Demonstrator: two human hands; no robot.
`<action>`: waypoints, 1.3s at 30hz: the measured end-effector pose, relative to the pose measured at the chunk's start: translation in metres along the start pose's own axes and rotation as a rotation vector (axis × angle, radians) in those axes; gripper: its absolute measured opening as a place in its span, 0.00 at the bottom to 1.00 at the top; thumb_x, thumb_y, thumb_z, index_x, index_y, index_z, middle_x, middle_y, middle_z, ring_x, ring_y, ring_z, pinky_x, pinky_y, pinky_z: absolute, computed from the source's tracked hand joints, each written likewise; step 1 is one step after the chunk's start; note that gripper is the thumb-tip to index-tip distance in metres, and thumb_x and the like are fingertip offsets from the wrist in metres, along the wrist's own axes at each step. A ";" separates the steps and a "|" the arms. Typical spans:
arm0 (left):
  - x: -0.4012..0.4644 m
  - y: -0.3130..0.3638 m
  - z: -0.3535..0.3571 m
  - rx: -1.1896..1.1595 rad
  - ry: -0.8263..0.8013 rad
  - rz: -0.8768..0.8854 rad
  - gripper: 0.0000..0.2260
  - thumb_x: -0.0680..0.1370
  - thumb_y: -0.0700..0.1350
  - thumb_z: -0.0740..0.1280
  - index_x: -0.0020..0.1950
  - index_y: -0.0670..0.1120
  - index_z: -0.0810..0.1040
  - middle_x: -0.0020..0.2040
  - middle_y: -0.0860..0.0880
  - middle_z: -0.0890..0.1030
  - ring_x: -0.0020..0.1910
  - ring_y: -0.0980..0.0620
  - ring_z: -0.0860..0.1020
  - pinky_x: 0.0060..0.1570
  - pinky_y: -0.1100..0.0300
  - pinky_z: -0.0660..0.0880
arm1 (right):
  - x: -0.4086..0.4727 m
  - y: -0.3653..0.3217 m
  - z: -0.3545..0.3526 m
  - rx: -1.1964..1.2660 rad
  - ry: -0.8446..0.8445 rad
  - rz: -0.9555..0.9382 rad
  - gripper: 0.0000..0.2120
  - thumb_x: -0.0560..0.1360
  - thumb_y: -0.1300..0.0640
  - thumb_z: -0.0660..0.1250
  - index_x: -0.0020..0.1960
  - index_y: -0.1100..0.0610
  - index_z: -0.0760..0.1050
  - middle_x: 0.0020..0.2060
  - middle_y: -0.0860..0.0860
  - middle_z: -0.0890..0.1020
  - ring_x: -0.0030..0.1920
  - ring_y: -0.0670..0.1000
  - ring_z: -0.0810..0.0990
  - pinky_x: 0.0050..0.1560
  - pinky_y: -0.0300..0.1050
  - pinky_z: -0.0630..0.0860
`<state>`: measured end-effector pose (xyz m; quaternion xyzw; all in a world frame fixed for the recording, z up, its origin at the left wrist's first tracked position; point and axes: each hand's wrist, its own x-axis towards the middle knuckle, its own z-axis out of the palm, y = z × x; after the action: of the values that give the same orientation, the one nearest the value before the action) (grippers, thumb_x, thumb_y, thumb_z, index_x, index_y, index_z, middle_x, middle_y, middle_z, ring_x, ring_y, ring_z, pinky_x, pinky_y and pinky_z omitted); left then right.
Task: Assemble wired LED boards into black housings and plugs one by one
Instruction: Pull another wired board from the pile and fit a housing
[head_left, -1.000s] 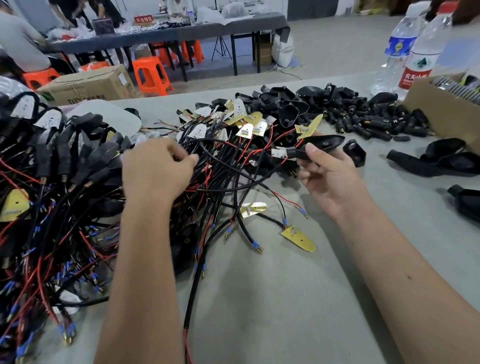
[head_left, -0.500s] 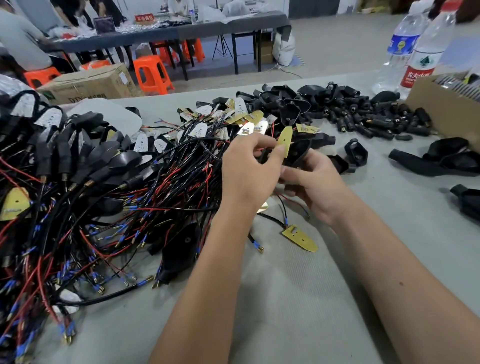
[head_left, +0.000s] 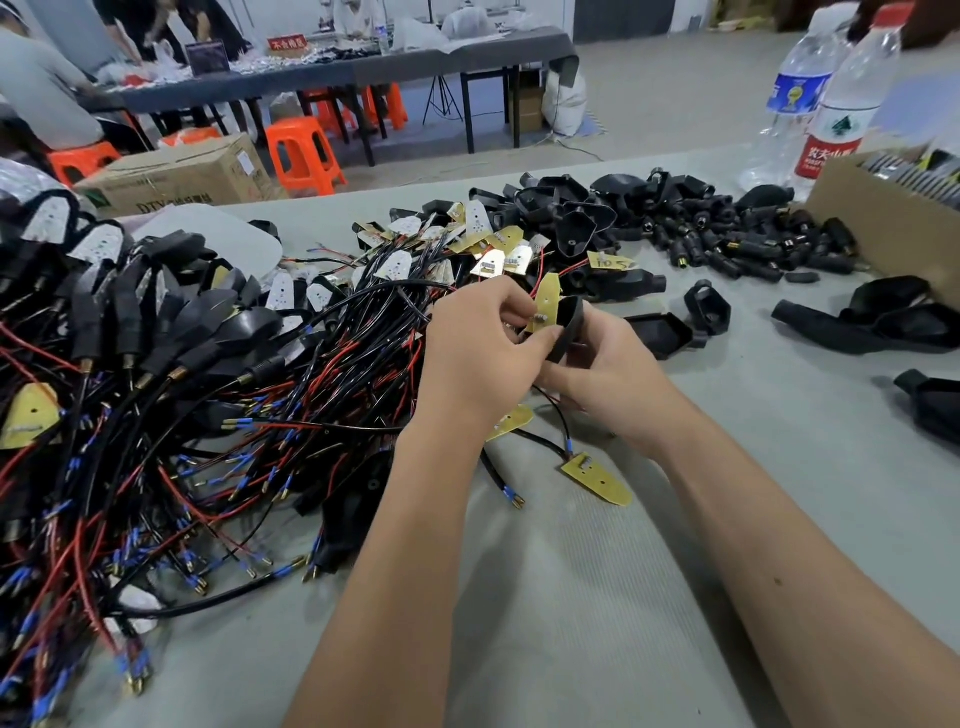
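Both my forearms reach forward and meet over the middle of the table. My left hand (head_left: 480, 353) has its fingers curled, thumb and forefinger pinching. My right hand (head_left: 610, 379) sits just beside it, touching, its fingers curled in a grip

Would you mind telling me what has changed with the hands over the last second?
The left hand left the wire pile, moved right to meet the right hand, and now pinches a yellow LED board. The right hand drew the black housing in toward the body and tilted it against the board. The loose board on the table and the water bottles stayed put.
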<state>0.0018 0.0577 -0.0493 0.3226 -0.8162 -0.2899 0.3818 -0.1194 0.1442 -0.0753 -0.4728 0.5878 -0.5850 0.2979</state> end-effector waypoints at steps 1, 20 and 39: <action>0.000 0.000 0.000 0.006 0.003 0.008 0.07 0.72 0.45 0.78 0.46 0.46 0.83 0.38 0.51 0.83 0.37 0.55 0.81 0.44 0.51 0.82 | 0.000 -0.001 0.000 -0.014 -0.004 -0.009 0.13 0.73 0.65 0.77 0.55 0.59 0.78 0.42 0.52 0.84 0.40 0.46 0.80 0.39 0.36 0.75; 0.004 -0.019 -0.023 -0.015 -0.167 0.077 0.05 0.77 0.41 0.73 0.48 0.49 0.88 0.42 0.53 0.84 0.42 0.58 0.80 0.42 0.67 0.73 | 0.000 0.001 -0.002 0.042 -0.096 0.027 0.18 0.75 0.67 0.75 0.62 0.58 0.76 0.49 0.64 0.80 0.41 0.56 0.72 0.36 0.46 0.75; -0.002 -0.025 -0.053 -0.085 -0.666 -0.359 0.05 0.82 0.46 0.70 0.52 0.46 0.82 0.43 0.48 0.88 0.38 0.54 0.84 0.41 0.60 0.81 | 0.009 0.006 -0.041 0.175 0.433 0.222 0.06 0.81 0.60 0.68 0.48 0.59 0.82 0.34 0.57 0.85 0.29 0.56 0.80 0.24 0.40 0.73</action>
<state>0.0535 0.0315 -0.0395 0.3326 -0.8132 -0.4748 0.0519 -0.1611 0.1514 -0.0736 -0.2413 0.6334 -0.6849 0.2673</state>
